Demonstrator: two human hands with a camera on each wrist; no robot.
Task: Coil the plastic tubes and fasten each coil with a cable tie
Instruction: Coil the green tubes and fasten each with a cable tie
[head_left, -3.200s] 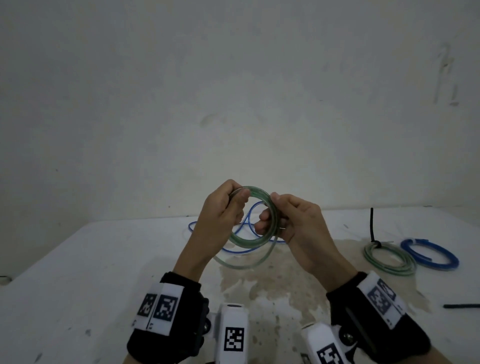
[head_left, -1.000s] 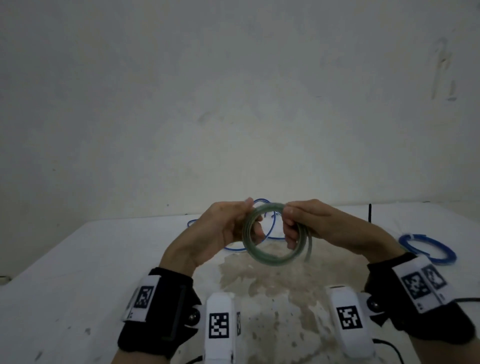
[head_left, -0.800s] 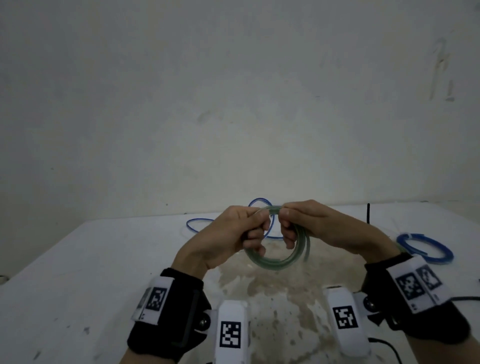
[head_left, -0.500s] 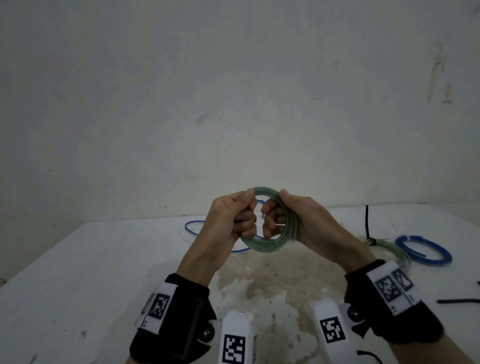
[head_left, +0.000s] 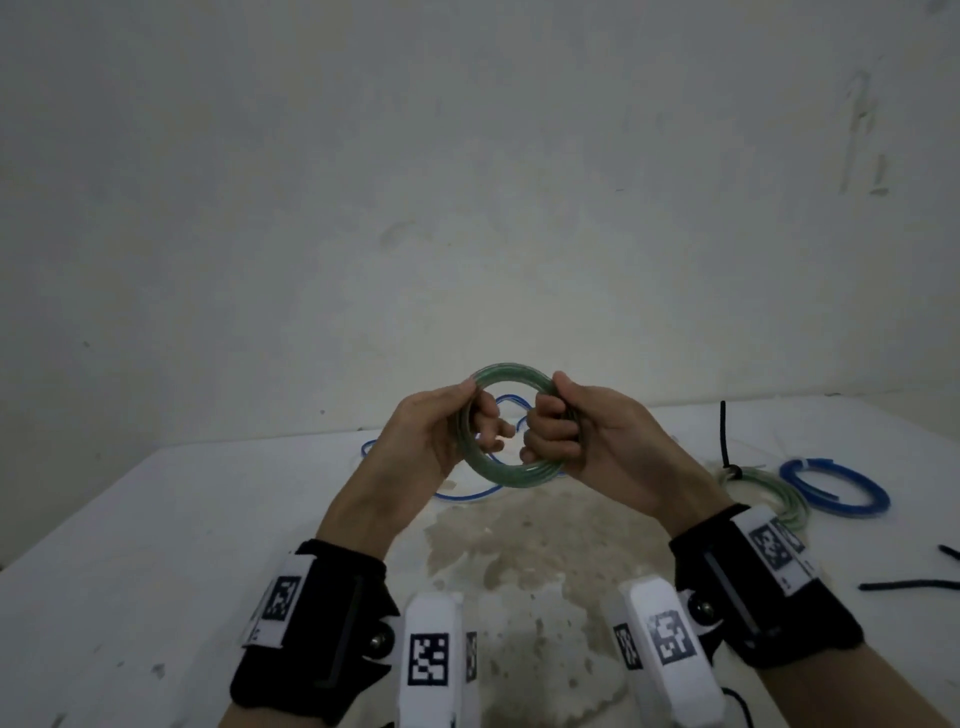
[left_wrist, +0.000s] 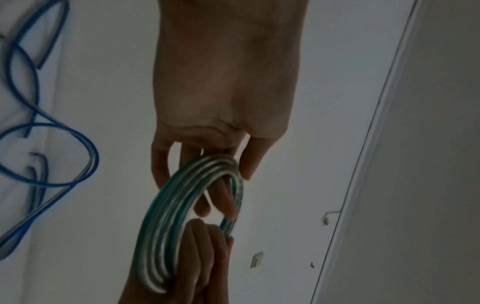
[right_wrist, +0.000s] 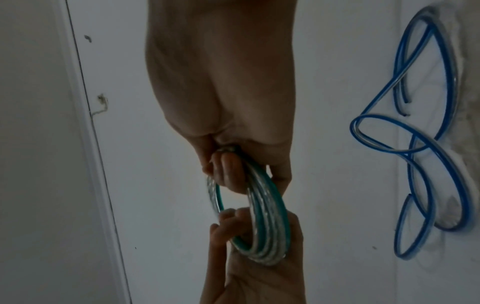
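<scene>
Setting: white table (head_left: 156, 530) against a plain pale wall (head_left: 467, 156); a brownish stain (head_left: 519, 551) marks the tabletop at near centre.
Green tube coil (head_left: 511, 470): held clear of the table between both hands, several turns bunched into one ring, standing roughly upright and facing the head camera.
Left hand (head_left: 431, 441): grips the left side of the ring; fingers curled through the opening, thumb on the outer edge. The left wrist view shows the fingers (left_wrist: 200, 197) hooked around the strands.
Right hand (head_left: 592, 441): grips the right side of the ring; fingers clenched tight around the bundle. The right wrist view shows the curled fingers (right_wrist: 226, 174) clamped on the strands.
Loose blue tube (head_left: 467, 491): lies uncoiled in open loops on the table beyond and below the hands, apart from the green coil.
Tied green coil (head_left: 774, 493): rests flat on the table at far right, with a black cable tie (head_left: 723, 436) standing up from its far edge.
Blue coil (head_left: 836, 486): lies flat just right of the tied green coil; whether it is tied cannot be determined.
Spare black ties (head_left: 909, 585): lie on the table at the right edge, well apart from the hands.
Wrists: black straps (head_left: 322, 629) with printed marker tags on both.
</scene>
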